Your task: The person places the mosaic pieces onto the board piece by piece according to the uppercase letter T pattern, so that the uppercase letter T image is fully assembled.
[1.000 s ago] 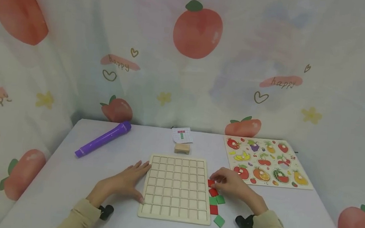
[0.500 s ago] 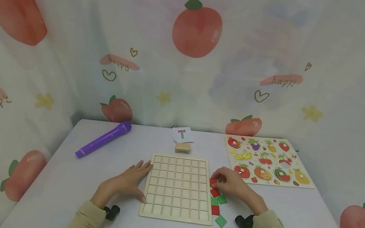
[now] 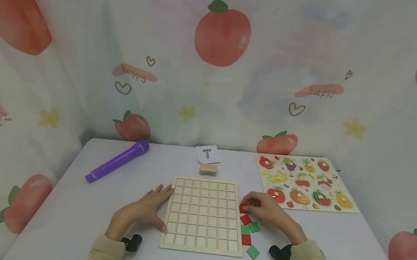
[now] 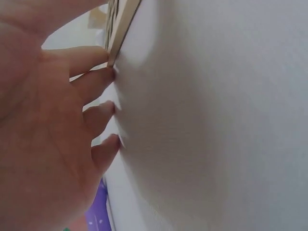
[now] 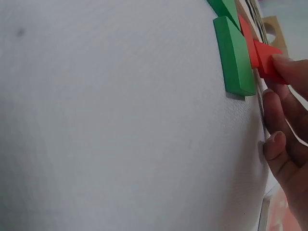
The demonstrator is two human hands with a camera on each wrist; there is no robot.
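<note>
While right hand [image 3: 266, 208] pinches red tile [image 5: 267, 61] — tile partly hidden — left hand [image 3: 143, 210] lies spread.

What seems to be a small curtained play booth [image 3: 176, 35] is shown: a white table [image 3: 67, 221] is closed in behind and at both sides by pale cloth [image 3: 212, 92], which is printed with red fruit [image 3: 222, 37], yellow flowers [image 3: 354, 128], hearts [image 3: 296, 109] and the word "happy" [image 3: 319, 91]. The table is laid with playthings, among them a purple toy microphone [image 3: 116, 161], a fruit puzzle [image 3: 289, 187], a wooden grid board [image 3: 204, 208] and red and green squares [image 3: 246, 239]. Two small black wrist-worn devices [image 3: 280, 253] are also seen, as in a recording space, but whether the booth is set up in a home or a studio cannot be told.
</note>
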